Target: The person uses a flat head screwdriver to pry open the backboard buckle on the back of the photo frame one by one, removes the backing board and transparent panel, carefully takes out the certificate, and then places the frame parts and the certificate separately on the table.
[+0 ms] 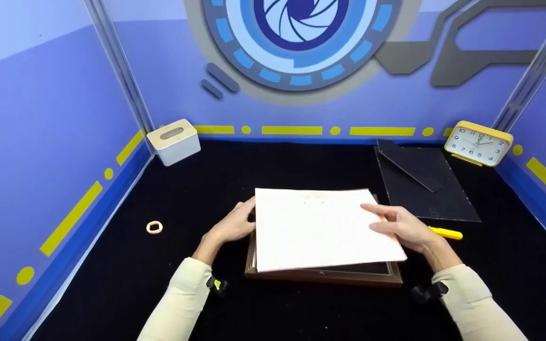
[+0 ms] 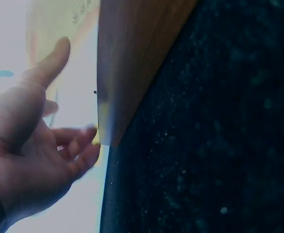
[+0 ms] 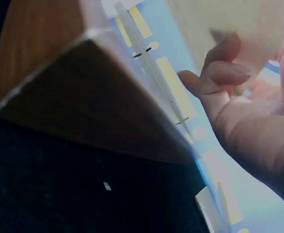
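Note:
A sheet of white paper [image 1: 320, 232] lies tilted over a brown wooden picture frame [image 1: 325, 276], whose front edge shows below it. My right hand [image 1: 403, 227] holds the paper by its right side, with thumb and a finger on top. At the paper's left edge is my left hand [image 1: 232, 222], its fingers apart and loosely bent. In the left wrist view the left fingertips [image 2: 91, 145] come right up to the frame's corner. The right wrist view shows the right hand's bent fingers at the paper [image 3: 258, 24], above the frame's side [image 3: 98, 97].
A black frame backboard [image 1: 436, 175] with a stand lies behind the right hand. A yellow pen-like tool [image 1: 446, 233] is beside the right wrist. A tissue box [image 1: 177, 144] stands back left, a yellow clock [image 1: 477, 144] back right. A small pale ring [image 1: 154, 227] lies at left.

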Action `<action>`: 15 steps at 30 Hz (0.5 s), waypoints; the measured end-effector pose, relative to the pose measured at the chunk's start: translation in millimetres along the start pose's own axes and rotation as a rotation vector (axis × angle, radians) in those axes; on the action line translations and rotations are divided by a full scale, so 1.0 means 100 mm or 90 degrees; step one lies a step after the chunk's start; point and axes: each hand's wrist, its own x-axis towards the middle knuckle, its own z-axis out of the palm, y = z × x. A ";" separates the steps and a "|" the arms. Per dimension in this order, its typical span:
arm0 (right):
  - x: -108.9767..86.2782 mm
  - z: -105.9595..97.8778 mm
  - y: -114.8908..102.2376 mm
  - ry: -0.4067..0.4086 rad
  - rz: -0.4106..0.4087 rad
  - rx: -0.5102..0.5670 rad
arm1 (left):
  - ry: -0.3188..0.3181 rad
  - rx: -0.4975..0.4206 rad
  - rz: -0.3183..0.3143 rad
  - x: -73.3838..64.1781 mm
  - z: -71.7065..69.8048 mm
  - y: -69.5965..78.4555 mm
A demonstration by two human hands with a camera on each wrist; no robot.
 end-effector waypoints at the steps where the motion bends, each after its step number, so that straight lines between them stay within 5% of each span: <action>1: 0.00 0.00 0.02 0.011 0.003 -0.011 | -0.011 0.009 -0.020 -0.01 0.00 -0.01; 5: 0.01 0.02 0.07 0.037 -0.019 -0.061 | -0.070 0.036 -0.098 -0.06 0.00 -0.01; 15: 0.01 0.01 0.04 0.063 -0.077 -0.245 | -0.098 0.023 -0.109 -0.07 -0.01 -0.05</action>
